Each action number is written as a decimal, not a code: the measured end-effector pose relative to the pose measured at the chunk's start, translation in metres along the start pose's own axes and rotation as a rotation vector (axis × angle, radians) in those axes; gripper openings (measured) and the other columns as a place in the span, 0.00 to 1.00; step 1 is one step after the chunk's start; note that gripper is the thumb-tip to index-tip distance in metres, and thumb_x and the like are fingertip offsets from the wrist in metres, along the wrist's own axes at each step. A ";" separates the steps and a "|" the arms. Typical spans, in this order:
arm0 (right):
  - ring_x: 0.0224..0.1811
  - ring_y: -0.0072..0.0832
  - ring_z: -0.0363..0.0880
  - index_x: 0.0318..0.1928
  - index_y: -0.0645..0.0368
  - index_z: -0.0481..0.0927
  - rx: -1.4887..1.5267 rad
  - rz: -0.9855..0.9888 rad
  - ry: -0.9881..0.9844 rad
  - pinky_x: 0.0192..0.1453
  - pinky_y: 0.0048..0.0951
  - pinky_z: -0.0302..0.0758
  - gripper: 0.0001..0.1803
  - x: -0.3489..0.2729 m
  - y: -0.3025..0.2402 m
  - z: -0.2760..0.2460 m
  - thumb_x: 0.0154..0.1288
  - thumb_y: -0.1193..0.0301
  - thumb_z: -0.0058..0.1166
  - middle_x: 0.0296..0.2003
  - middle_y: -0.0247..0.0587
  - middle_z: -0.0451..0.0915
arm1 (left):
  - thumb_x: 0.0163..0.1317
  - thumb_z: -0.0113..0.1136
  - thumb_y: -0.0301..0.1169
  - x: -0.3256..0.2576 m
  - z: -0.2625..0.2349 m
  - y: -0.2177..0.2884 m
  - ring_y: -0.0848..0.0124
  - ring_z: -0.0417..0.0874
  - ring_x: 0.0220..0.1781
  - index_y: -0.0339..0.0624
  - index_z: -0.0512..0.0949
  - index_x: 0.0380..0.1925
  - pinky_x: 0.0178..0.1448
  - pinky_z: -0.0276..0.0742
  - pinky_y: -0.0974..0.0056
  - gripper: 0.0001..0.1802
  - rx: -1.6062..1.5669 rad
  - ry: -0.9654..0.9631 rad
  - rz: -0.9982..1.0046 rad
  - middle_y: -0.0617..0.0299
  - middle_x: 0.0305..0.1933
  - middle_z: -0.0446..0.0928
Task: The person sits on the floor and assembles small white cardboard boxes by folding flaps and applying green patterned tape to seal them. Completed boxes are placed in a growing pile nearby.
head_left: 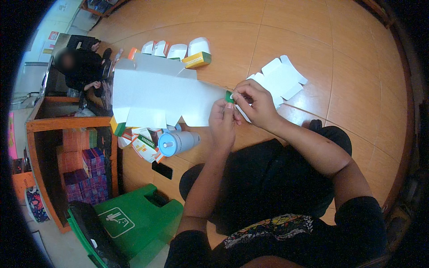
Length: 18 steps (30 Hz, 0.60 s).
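A large die-cut cardboard box blank (165, 96), pale inner side up, stretches out to the left from my hands. My left hand (223, 117) is closed on its right end, thumb on top near a small green flap. From the right, my right hand (255, 102) pinches that same green flap (229, 97) between thumb and fingers. The flap stands bent up from the blank. The undersides of both grips are hidden.
Another flat white blank (279, 80) lies beyond my right hand. Several folded boxes (196, 53) stand at the back. Left of me are a blue tumbler (178, 142), a phone (162, 170), a green bin (134, 223) and a wooden shelf (67, 120). A person (80, 67) sits far left.
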State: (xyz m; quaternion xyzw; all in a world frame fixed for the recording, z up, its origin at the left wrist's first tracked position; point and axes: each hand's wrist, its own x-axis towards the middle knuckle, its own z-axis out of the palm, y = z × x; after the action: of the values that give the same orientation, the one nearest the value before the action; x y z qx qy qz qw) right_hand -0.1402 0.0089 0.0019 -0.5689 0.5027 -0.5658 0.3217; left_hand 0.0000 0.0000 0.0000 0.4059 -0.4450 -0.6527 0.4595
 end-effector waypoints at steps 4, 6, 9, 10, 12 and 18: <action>0.37 0.19 0.77 0.40 0.66 0.79 0.048 0.008 -0.012 0.39 0.19 0.76 0.07 0.001 0.000 -0.002 0.67 0.74 0.55 0.39 0.38 0.75 | 0.70 0.52 0.30 0.000 0.003 -0.001 0.79 0.73 0.25 0.42 0.69 0.42 0.25 0.72 0.73 0.06 -0.016 0.016 0.016 0.65 0.29 0.73; 0.37 0.19 0.77 0.39 0.66 0.79 0.066 0.024 -0.030 0.40 0.19 0.76 0.06 0.001 0.001 -0.004 0.66 0.74 0.56 0.40 0.38 0.75 | 0.70 0.53 0.30 -0.001 0.004 -0.001 0.79 0.74 0.26 0.42 0.70 0.42 0.26 0.74 0.72 0.06 -0.004 0.023 0.025 0.65 0.29 0.73; 0.38 0.23 0.78 0.37 0.65 0.80 0.072 0.041 -0.050 0.40 0.22 0.77 0.06 0.001 0.002 -0.004 0.64 0.74 0.58 0.39 0.40 0.76 | 0.69 0.55 0.29 -0.003 0.003 0.000 0.78 0.75 0.27 0.40 0.70 0.41 0.28 0.77 0.71 0.06 0.022 0.041 0.055 0.65 0.30 0.73; 0.38 0.27 0.80 0.37 0.64 0.81 0.079 0.036 -0.045 0.40 0.25 0.78 0.06 0.000 0.006 -0.001 0.63 0.73 0.59 0.39 0.42 0.77 | 0.68 0.55 0.28 -0.004 0.004 -0.001 0.78 0.76 0.27 0.40 0.71 0.40 0.28 0.78 0.71 0.06 0.031 0.057 0.064 0.64 0.30 0.74; 0.38 0.31 0.81 0.36 0.63 0.82 0.099 0.036 -0.034 0.40 0.27 0.78 0.06 -0.002 0.008 0.002 0.61 0.72 0.60 0.38 0.43 0.78 | 0.69 0.54 0.28 -0.005 0.004 0.000 0.76 0.77 0.28 0.37 0.70 0.40 0.30 0.79 0.70 0.06 0.055 0.082 0.072 0.62 0.31 0.74; 0.38 0.29 0.80 0.36 0.63 0.83 0.098 0.022 -0.004 0.40 0.26 0.77 0.06 -0.003 0.007 0.005 0.63 0.72 0.59 0.37 0.43 0.79 | 0.71 0.52 0.29 -0.006 0.003 0.005 0.73 0.78 0.28 0.34 0.70 0.40 0.31 0.79 0.69 0.08 0.033 0.090 0.076 0.58 0.33 0.74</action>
State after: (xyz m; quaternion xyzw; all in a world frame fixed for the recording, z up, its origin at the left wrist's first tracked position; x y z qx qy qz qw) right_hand -0.1361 0.0082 -0.0061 -0.5481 0.4801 -0.5848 0.3564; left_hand -0.0001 0.0057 0.0068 0.4253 -0.4496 -0.6084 0.4968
